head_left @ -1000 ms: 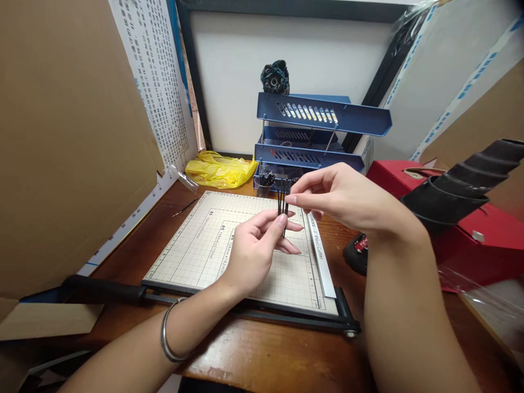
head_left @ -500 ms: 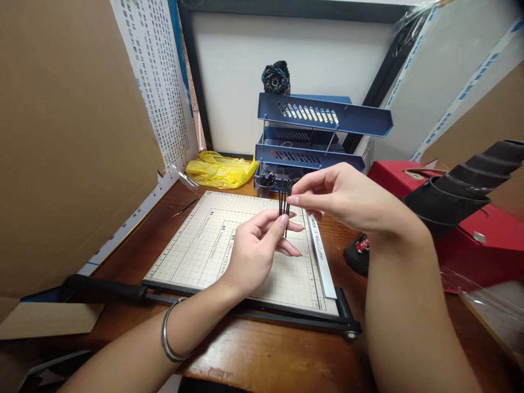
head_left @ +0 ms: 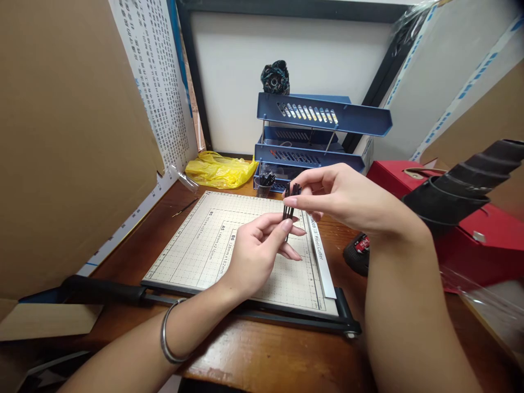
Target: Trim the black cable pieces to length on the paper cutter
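My left hand point(head_left: 262, 245) pinches a small bundle of thin black sticks point(head_left: 288, 212) between thumb and forefinger, its other fingers spread behind. The sticks stand nearly upright and have thicker dark ends at the top; their exact kind is too small to tell. My right hand point(head_left: 323, 191) closes thumb and fingers on the upper part of the same bundle. Both hands hover over the gridded board of a paper cutter point(head_left: 184, 245). Just behind them, a small clear cup point(head_left: 263, 189) holds more black sticks.
A yellow plastic bag point(head_left: 221, 170) and a blue tiered tray point(head_left: 323, 117) stand at the back. On the right are a red box point(head_left: 483, 262), black stacked tubes point(head_left: 458, 185) and a black-and-red tool point(head_left: 357, 254). The cutter's handle point(head_left: 106, 289) lies along the front left.
The dark stick ends now show as a clustered bunch above my right thumb. My right fingers have shifted slightly left onto the bundle; my left hand has barely moved.
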{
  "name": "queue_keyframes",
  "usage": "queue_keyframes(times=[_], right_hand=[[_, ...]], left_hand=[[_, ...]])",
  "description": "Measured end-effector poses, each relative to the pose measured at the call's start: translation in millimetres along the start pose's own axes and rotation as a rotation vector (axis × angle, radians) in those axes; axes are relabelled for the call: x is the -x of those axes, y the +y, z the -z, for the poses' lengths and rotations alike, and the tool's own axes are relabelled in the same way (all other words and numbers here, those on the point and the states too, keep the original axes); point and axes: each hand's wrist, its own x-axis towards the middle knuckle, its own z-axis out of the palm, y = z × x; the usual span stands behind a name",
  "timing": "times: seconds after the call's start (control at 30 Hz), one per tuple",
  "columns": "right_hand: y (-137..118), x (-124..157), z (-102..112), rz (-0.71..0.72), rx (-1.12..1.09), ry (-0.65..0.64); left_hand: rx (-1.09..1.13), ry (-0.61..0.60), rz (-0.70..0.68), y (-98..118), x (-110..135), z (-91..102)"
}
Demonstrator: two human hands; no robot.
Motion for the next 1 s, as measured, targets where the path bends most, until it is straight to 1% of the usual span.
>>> queue_keyframes(times=[0.23,0.37,0.43,0.57,0.83,0.9,1.0], right_hand=[[1.1,-2.7,0.8,0.110,-0.033,0.118],[0.6,-3.9,-0.1,0.128,-0.061,0.195],[0.4,-3.1,-0.1,0.117,-0.047,0.181],[0.4,-0.8,0.3,0.083,0.001,0.101],[-0.3,-4.7,-3.0,0.105,-0.009,0.093],[-0.2,-6.0,-4.2,0.112,-0.005,0.109],[0.8,-6.1,-4.4,0.102,-0.024,0.201]], left_hand=[[0.042,-0.012,0.015,-0.7,1.1,0.1],[0.066,-0.028,0.024,-1.5,1.2,0.5],[0.072,-0.033,0.026,-1.4,0.9,0.6],[0.066,-0.039,0.024,-1.2,0.3,0.4],[0.039,-0.036,0.014,-0.6,1.1,0.2],[0.044,-0.030,0.020,0.5,0.5,0.6],[0.055,-0.027,0.039,1.5,-0.5,1.2]])
